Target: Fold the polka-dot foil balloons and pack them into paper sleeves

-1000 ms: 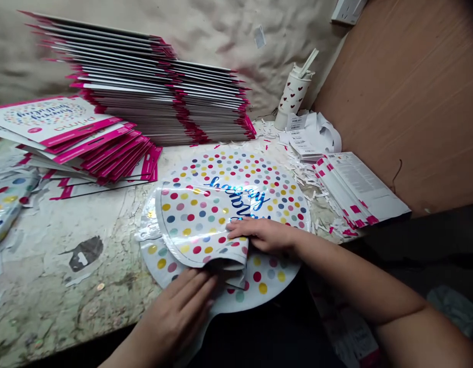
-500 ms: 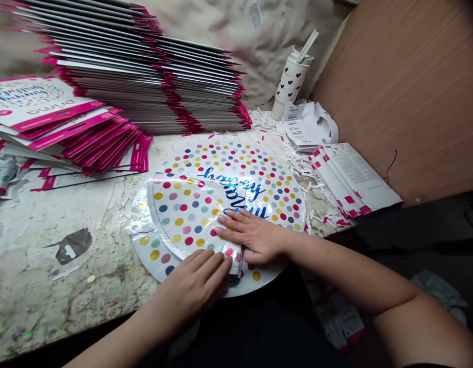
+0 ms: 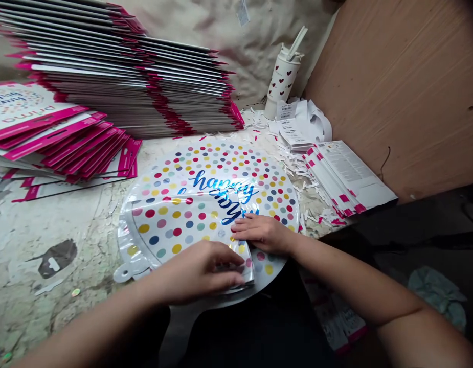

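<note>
A flat foil balloon (image 3: 188, 225) with coloured dots and blue "happy" lettering lies partly folded over, on top of at least one more flat round foil balloon (image 3: 272, 197). My left hand (image 3: 205, 268) is at the near end of the folded part, thumb and fingers apart, with dotted foil showing between them. Its fingertips touch the foil close to the folded corner. Just right of it, my right hand (image 3: 265, 235) lies flat over the fold line, fingers stretched out and partly over the lettering. A pale tab (image 3: 123, 273) sticks out at the left edge.
A tall stack of pink-edged card packs (image 3: 144, 76) stands at the back left, with a slumped pile (image 3: 67, 138) before it. Right of them are a heart-patterned tumbler (image 3: 283, 79), a label strip (image 3: 297, 125), white cards (image 3: 347, 174), paper scraps and a wooden panel (image 3: 397, 92).
My left hand has opened its thumb away from the fingers and moved slightly right along the fold. My right hand has shifted a little right. The view has moved slightly.
</note>
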Demonstrator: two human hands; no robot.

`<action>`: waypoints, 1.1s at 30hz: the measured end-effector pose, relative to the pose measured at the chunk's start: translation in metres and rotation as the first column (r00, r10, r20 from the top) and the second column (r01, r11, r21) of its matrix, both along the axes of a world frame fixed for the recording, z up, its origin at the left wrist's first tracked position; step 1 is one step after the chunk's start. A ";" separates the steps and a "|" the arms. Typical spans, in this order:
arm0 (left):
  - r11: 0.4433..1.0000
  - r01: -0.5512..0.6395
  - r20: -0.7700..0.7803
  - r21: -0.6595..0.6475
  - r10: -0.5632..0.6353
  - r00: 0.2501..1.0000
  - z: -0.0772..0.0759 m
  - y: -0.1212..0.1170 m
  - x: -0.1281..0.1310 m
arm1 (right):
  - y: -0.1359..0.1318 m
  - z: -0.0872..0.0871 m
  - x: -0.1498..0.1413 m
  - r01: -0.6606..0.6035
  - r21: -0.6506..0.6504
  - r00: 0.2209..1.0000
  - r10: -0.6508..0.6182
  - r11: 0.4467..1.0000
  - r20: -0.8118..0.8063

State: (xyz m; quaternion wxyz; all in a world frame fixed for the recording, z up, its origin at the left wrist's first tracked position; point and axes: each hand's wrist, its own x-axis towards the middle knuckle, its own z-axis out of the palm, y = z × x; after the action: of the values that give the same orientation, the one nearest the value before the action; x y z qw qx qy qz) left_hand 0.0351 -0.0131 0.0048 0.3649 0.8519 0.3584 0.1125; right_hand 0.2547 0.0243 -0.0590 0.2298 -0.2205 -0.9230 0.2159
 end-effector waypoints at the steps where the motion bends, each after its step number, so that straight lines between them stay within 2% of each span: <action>1: 0.999 0.037 -0.014 0.024 -0.037 0.999 -0.001 0.014 0.001 | 0.003 0.000 0.001 -0.002 -0.010 1.000 0.002 1.000 -0.002; 4: 0.954 0.063 -0.133 0.294 -0.025 0.991 -0.016 0.057 0.003 | 0.011 0.003 0.005 -0.020 -0.033 1.000 0.020 0.999 0.010; 5: 0.934 0.088 -0.200 0.346 -0.018 0.980 -0.023 0.068 0.003 | 0.012 0.004 0.007 -0.036 -0.028 0.999 0.036 0.999 0.021; 8: 0.920 0.137 -0.363 0.366 0.006 0.932 -0.041 0.085 0.004 | 0.004 0.005 0.013 -0.115 -0.012 0.992 0.115 0.993 0.043; 11: 0.922 0.106 -0.400 0.371 0.056 0.915 -0.048 0.082 0.010 | -0.008 0.009 0.022 -0.145 -0.069 0.988 0.148 0.987 0.040; 13: 0.925 0.074 -0.385 0.372 0.081 0.919 -0.048 0.080 0.016 | -0.009 0.015 0.025 -0.065 -0.152 0.996 0.074 0.986 0.054; 15: 0.932 0.054 -0.367 0.359 0.087 0.926 -0.048 0.079 0.018 | -0.002 0.023 0.022 0.106 -0.242 0.990 -0.080 0.964 0.114; 17: 0.938 0.058 -0.355 0.341 0.071 0.932 -0.049 0.078 0.011 | 0.013 0.031 0.012 0.332 -0.307 0.936 -0.270 0.892 0.225; 20: 0.942 0.069 -0.355 0.328 0.055 0.933 -0.050 0.064 -0.033 | 0.040 0.039 -0.010 0.556 -0.324 0.817 -0.431 0.766 0.383; 22: 0.941 0.061 -0.364 0.334 0.069 0.929 -0.050 0.045 -0.078 | 0.054 0.041 -0.024 0.610 -0.312 0.770 -0.450 0.729 0.453; 23: 0.922 0.024 -0.349 0.386 0.122 0.929 -0.048 0.033 -0.101 | 0.060 0.041 -0.030 0.626 -0.306 0.752 -0.451 0.718 0.480; 24: 0.901 -0.062 -0.342 0.429 0.225 0.912 -0.044 0.020 -0.120 | 0.063 0.042 -0.035 0.642 -0.298 0.733 -0.452 0.706 0.508; 26: 0.823 -0.285 -0.283 0.491 0.460 0.841 -0.033 -0.003 -0.141 | 0.067 0.043 -0.043 0.667 -0.279 0.700 -0.451 0.691 0.554; 27: 0.756 -0.386 -0.224 0.529 0.562 0.796 -0.026 -0.014 -0.141 | 0.067 0.044 -0.046 0.674 -0.268 0.687 -0.451 0.689 0.569; 28: 0.693 -0.440 -0.152 0.570 0.616 0.773 -0.020 -0.023 -0.133 | 0.067 0.045 -0.048 0.679 -0.255 0.677 -0.452 0.689 0.581; 29: 0.651 -0.445 -0.067 0.615 0.606 0.793 -0.016 -0.031 -0.119 | 0.066 0.045 -0.050 0.681 -0.242 0.669 -0.452 0.692 0.590; 30: 0.664 -0.363 -0.019 0.654 0.493 0.870 -0.014 -0.038 -0.102 | 0.065 0.045 -0.052 0.681 -0.228 0.662 -0.453 0.696 0.597; 31: 0.670 -0.248 -0.038 0.699 0.382 0.924 -0.015 -0.044 -0.083 | 0.063 0.045 -0.053 0.682 -0.212 0.654 -0.455 0.700 0.604; 32: 0.661 -0.135 -0.111 0.738 0.316 0.942 -0.020 -0.049 -0.064 | 0.062 0.044 -0.054 0.684 -0.194 0.645 -0.459 0.703 0.611; 33: 0.647 -0.083 -0.164 0.758 0.312 0.936 -0.027 -0.053 -0.049 | 0.061 0.043 -0.055 0.687 -0.176 0.635 -0.465 0.705 0.617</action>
State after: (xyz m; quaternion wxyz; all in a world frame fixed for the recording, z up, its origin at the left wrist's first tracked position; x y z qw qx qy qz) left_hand -0.0139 -0.0662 -0.0217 -0.0814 0.8880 0.4209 0.1663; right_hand 0.1999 0.0849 -0.0163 -0.0255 -0.6017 -0.7611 0.2407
